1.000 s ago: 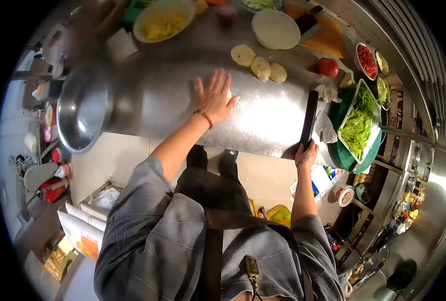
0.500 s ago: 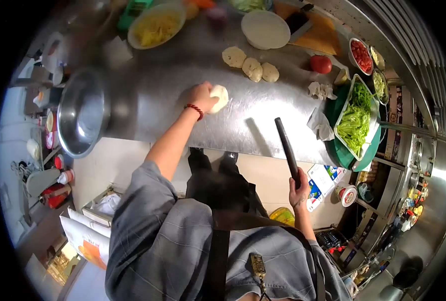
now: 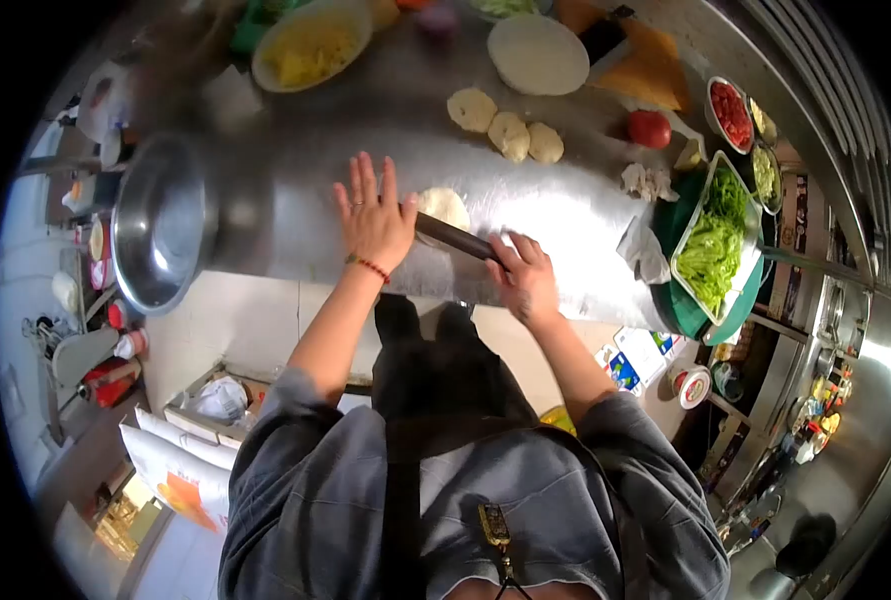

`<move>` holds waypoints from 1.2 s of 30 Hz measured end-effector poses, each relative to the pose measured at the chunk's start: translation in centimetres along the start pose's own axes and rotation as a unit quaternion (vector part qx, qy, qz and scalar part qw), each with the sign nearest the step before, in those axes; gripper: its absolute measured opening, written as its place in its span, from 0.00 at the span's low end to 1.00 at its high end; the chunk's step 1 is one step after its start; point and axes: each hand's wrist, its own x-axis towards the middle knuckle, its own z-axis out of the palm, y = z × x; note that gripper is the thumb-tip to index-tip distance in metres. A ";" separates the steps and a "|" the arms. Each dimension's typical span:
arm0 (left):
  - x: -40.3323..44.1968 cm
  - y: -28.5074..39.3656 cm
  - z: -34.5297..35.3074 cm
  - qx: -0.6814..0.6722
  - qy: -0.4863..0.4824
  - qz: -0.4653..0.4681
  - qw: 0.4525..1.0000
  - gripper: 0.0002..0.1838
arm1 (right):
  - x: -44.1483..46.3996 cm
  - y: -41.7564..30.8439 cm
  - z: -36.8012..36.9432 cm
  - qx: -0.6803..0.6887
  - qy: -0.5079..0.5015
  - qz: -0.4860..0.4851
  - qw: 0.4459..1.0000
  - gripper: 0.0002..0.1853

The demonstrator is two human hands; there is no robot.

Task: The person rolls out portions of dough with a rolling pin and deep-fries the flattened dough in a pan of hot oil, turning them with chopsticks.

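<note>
A dark rolling pin (image 3: 453,236) lies slanted over the near part of a flat round of dough (image 3: 443,210) on the steel counter (image 3: 315,222). My left hand (image 3: 375,222) is spread, palm down, at the pin's left end, with its fingers apart. At the other end, my right hand (image 3: 525,278) has its thumb and fingers round the pin. Beyond them lie three more dough rounds, one at the left (image 3: 472,110), one in the middle (image 3: 509,136) and one at the right (image 3: 545,143).
A large steel bowl (image 3: 165,225) stands at the left. A tomato (image 3: 649,129), crumpled paper (image 3: 645,250) and a tray of greens (image 3: 713,240) are on the right. At the back are a white bowl (image 3: 537,54) and a bowl of yellow food (image 3: 311,45).
My left hand has let go of the dough round and opened flat to its left. My right hand has brought the rolling pin leftward from the counter's front edge onto the dough.
</note>
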 end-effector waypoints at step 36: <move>10.3 -1.3 1.2 -0.052 -0.151 0.590 0.792 0.32 | 0.1 -13.4 11.9 0.002 0.164 0.377 0.912 0.33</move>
